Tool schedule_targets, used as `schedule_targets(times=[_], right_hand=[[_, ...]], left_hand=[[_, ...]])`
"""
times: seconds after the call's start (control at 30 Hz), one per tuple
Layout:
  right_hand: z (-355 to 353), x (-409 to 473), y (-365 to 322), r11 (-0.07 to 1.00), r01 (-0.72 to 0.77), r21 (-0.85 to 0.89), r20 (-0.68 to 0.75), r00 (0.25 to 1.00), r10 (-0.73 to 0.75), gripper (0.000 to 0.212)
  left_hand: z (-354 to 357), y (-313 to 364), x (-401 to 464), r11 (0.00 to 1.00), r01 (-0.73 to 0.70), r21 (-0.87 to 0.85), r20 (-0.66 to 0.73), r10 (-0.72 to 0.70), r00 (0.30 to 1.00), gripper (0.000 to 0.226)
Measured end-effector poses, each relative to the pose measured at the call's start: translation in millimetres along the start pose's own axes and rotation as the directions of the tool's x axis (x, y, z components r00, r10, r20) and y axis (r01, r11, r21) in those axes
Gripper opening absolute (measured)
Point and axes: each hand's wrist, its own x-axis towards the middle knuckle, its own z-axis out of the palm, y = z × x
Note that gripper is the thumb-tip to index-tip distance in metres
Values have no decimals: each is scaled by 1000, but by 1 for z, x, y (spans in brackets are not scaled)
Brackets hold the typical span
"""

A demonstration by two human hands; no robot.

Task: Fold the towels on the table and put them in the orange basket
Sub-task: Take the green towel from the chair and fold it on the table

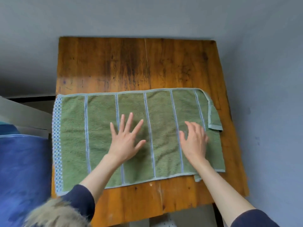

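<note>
The green towel (101,136) lies spread across the table (131,63), one right corner turned over. The left hand (126,138) presses it with flat, spread fingers, and the right hand (194,140) rests on it, fingers relaxed, probably smoothing it before folding. No basket is visible.

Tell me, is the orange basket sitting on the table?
No, the wooden table holds only the green towel under both hands.

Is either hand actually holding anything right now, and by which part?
Nothing is held. The left hand lies flat on the green towel; the right hand rests open on it.
</note>
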Motion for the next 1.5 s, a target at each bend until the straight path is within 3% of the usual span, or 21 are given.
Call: schedule_targets(times=[0.1,0.17,0.27,0.33,0.4,0.5,0.63,0.8,0.87,0.97,1.07,1.17,1.27,1.33,1.4,1.5], right_hand=[[-22,15,57,980,-191,58,-156,968,198,38],[-32,26,94,957,-276,94,-175,941,289,42],[-35,46,133,945,-305,121,11,952,306,55],[-31,57,147,958,-246,147,92,968,234,49],[-29,68,154,963,-183,195,57,983,176,32],[-38,86,163,880,-252,403,68,967,246,11],[-61,123,183,765,-346,543,131,935,330,26],[-92,170,200,743,-341,577,80,928,364,36],[-94,177,203,717,-367,593,162,926,341,28],[-85,167,204,690,-454,564,331,890,315,34],[-78,140,205,659,-491,570,373,869,325,33],[-71,109,204,716,-491,496,381,864,329,36],[-61,95,207,774,-503,385,362,853,375,24],[-60,97,214,710,-574,407,381,813,440,18],[-65,106,225,572,-652,498,440,758,481,13],[-79,123,244,515,-638,573,403,766,501,15]], left_hand=[[19,58,9,999,-43,24,32,42,999,76],[32,93,16,997,-64,45,51,62,997,79],[46,133,29,994,-90,60,57,87,995,81],[51,151,38,993,-100,60,43,98,994,82],[53,162,46,994,-90,55,48,88,995,86],[52,168,54,995,-54,80,91,46,995,95],[49,169,56,991,-28,130,100,15,995,99],[46,172,56,988,-5,156,97,-10,995,99],[45,173,56,987,1,162,100,-18,995,99],[44,174,56,987,13,159,101,-29,994,100],[44,176,57,988,22,154,103,-38,994,100],[43,178,57,990,32,140,105,-47,993,100],[42,178,56,988,36,148,111,-52,992,100],[41,177,55,989,37,144,110,-53,993,100],[41,178,55,990,40,136,104,-54,993,100],[40,180,55,991,48,127,103,-61,993,100]])
